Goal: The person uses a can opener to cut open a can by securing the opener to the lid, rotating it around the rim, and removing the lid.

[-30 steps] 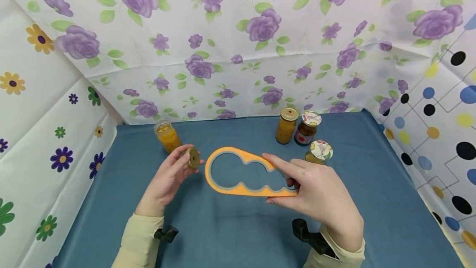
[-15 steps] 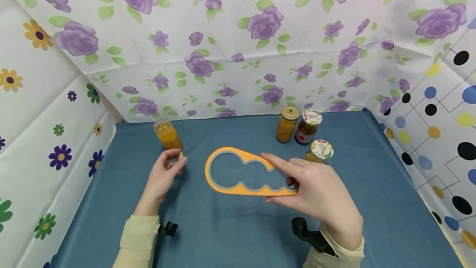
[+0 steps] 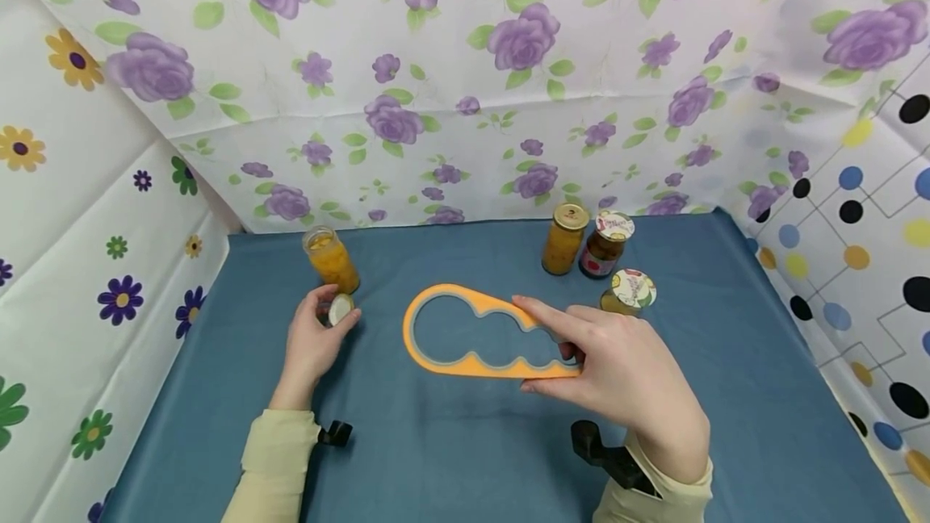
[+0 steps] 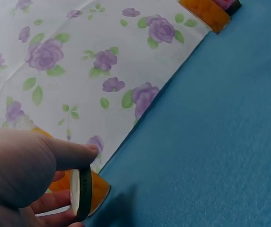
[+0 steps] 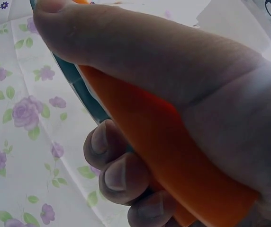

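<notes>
Between thumb and fingers, my left hand (image 3: 311, 345) pinches a jar lid (image 3: 340, 310), its pale inner side toward the head camera. In the left wrist view the lid (image 4: 82, 193) stands on edge in the fingers. Just behind that hand is a lidless glass jar (image 3: 331, 261) of orange-yellow pieces. My right hand (image 3: 617, 370) grips an orange jar opener (image 3: 465, 366) with a grey scalloped inner edge, held over the middle of the table. Its fingers wrap the orange handle (image 5: 159, 137) in the right wrist view.
At the back right stand a gold-lidded jar (image 3: 563, 240), a dark jar (image 3: 605, 245) with a patterned lid and a shorter jar (image 3: 629, 294) with a similar lid. A blue cloth (image 3: 450, 458) covers the table. Flowered sheets (image 3: 450, 87) rise behind it.
My left hand has moved left toward the lidless jar and turned the lid, so its pale inner side shows. The right hand and jar opener have stayed nearly still.
</notes>
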`<action>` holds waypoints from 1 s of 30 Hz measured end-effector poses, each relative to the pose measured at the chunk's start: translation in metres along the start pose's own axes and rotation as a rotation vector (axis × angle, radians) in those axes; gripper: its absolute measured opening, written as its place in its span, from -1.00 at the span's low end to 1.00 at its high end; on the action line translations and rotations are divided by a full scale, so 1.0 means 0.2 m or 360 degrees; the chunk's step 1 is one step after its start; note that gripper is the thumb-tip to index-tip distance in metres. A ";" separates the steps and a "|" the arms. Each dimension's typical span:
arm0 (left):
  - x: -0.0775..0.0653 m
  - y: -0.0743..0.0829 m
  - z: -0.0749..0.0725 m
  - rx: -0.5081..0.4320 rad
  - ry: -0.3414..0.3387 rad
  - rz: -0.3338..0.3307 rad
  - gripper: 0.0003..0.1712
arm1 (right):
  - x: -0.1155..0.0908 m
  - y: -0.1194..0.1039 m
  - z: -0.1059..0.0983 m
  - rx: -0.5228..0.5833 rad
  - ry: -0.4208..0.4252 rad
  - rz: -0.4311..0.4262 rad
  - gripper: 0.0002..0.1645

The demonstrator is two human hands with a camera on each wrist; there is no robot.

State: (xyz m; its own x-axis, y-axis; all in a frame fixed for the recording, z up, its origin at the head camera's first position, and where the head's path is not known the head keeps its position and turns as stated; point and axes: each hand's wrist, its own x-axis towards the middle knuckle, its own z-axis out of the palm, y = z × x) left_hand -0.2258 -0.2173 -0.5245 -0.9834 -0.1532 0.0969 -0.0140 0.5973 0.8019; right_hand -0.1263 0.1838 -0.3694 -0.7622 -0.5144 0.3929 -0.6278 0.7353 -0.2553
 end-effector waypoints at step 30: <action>0.04 -0.11 0.05 0.0150 0.0171 -0.0095 -0.06 | -0.01 0.00 -0.01 0.0013 -0.0016 0.0029 0.08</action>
State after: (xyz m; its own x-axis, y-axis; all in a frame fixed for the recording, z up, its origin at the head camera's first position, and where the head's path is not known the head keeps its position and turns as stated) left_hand -0.2350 -0.2232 -0.5468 -0.9554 -0.2709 0.1171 -0.0939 0.6553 0.7495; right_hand -0.1250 0.1856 -0.3679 -0.7750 -0.5056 0.3791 -0.6151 0.7410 -0.2693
